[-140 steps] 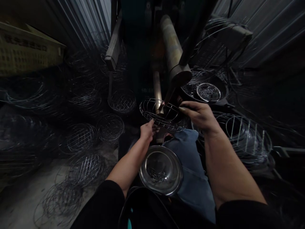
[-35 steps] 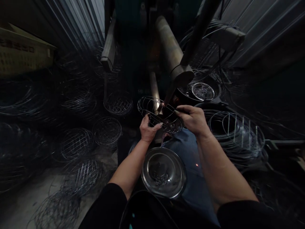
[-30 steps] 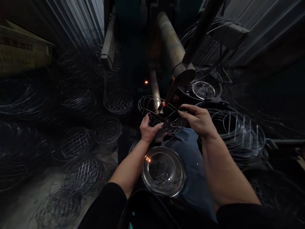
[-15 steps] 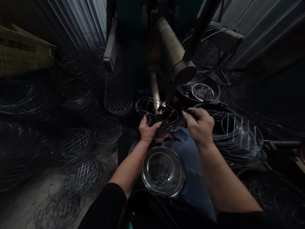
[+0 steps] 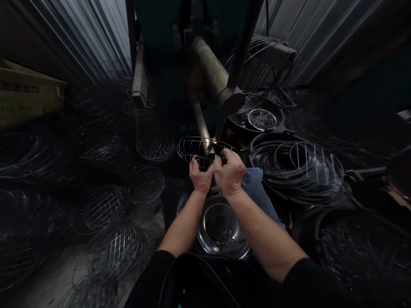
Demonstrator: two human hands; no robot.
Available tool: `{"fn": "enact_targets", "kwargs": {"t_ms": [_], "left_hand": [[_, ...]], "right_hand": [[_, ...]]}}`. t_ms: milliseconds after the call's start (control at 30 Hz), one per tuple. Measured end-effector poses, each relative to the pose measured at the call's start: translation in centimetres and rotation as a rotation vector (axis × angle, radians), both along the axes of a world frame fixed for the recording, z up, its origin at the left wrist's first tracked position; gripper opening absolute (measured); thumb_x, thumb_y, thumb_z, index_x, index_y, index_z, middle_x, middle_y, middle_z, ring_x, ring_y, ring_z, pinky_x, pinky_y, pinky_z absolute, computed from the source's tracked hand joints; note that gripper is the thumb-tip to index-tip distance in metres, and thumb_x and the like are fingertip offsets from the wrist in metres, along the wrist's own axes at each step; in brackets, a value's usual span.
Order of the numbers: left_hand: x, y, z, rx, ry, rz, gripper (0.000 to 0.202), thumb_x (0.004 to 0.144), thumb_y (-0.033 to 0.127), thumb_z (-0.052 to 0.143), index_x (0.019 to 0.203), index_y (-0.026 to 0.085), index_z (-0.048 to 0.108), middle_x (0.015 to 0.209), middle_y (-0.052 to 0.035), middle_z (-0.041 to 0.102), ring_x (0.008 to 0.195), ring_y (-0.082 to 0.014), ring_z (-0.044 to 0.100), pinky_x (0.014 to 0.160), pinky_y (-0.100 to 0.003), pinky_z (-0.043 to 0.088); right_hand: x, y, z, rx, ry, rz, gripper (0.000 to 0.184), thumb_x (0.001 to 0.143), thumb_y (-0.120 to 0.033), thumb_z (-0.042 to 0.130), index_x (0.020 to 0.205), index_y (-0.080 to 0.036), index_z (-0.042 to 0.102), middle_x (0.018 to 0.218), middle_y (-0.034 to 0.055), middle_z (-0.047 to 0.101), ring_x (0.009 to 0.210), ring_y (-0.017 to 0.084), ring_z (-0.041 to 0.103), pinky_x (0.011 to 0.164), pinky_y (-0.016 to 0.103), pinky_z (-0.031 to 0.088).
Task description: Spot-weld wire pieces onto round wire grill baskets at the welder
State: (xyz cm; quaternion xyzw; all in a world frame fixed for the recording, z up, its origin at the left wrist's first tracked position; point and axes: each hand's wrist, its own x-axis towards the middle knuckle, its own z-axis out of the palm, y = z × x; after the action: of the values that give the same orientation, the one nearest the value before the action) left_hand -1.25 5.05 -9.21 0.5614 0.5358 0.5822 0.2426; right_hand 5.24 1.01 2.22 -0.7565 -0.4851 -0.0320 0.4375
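A round wire basket frame (image 5: 192, 149) is held up at the tip of a spot-welding arm (image 5: 224, 100). My left hand (image 5: 200, 175) grips the frame's near rim, fingers curled round the wire. Right beside it, almost touching, my right hand (image 5: 229, 171) is closed on the same near rim. A small glow shows where the electrode tip (image 5: 217, 139) meets the wire. Below my wrists, on my lap, sits a shiny metal bowl (image 5: 221, 229) with small wire pieces in it.
Finished wire baskets (image 5: 146, 184) lie heaped on the floor at the left. Coils of wire rings (image 5: 298, 164) are stacked at the right. A second metal bowl (image 5: 261, 119) sits behind the welder. Corrugated metal walls close in both sides; a yellowish crate (image 5: 28, 96) is at far left.
My right hand has moved left from the frame's right side to its near rim, next to my left hand. The view has shifted, so the frame sits lower and more central.
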Motion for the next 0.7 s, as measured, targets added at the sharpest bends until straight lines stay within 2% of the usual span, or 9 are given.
{"fn": "enact_targets", "kwargs": {"t_ms": [167,433,600,700], "left_hand": [[-0.4,-0.3,0.2,0.028,0.016,-0.032,0.045,0.08,0.046,0.064,0.11,0.013,0.062,0.101,-0.0142,0.064,0.097,-0.0246,0.062,0.087,-0.041,0.051],[-0.4,-0.3,0.4,0.016,0.001,-0.029,0.047,0.081,0.048,0.062,0.108,0.01,0.062,0.095,-0.0145,0.063,0.09,-0.0243,0.062,0.086,-0.041,0.051],[-0.4,-0.5,1.4,-0.042,-0.033,-0.04,0.038,0.081,0.046,0.062,0.1,0.013,0.063,0.091,-0.0123,0.063,0.086,-0.0232,0.061,0.083,-0.041,0.051],[-0.4,-0.8,2.3,-0.086,-0.091,-0.066,0.037,0.08,0.048,0.064,0.095,0.015,0.064,0.092,-0.0124,0.063,0.086,-0.0232,0.06,0.082,-0.04,0.051]], "right_hand": [[-1.0,0.4,-0.4,0.041,-0.081,-0.012,0.018,0.077,-0.02,0.046,0.078,-0.019,0.064,0.074,0.0083,0.063,0.074,0.023,0.055,0.065,0.032,0.038],[-1.1,0.2,-0.3,-0.038,-0.198,-0.007,0.024,0.08,-0.019,0.045,0.088,-0.017,0.067,0.078,0.0097,0.064,0.074,0.023,0.056,0.063,0.031,0.037],[-1.3,0.1,-0.7,-0.018,-0.27,0.042,0.029,0.082,-0.019,0.044,0.097,-0.013,0.069,0.08,0.0114,0.067,0.069,0.022,0.057,0.062,0.031,0.038],[-1.5,0.1,-1.2,0.022,-0.295,0.051,0.029,0.085,-0.019,0.043,0.096,-0.015,0.07,0.077,0.0095,0.068,0.065,0.02,0.056,0.062,0.03,0.037]]}}
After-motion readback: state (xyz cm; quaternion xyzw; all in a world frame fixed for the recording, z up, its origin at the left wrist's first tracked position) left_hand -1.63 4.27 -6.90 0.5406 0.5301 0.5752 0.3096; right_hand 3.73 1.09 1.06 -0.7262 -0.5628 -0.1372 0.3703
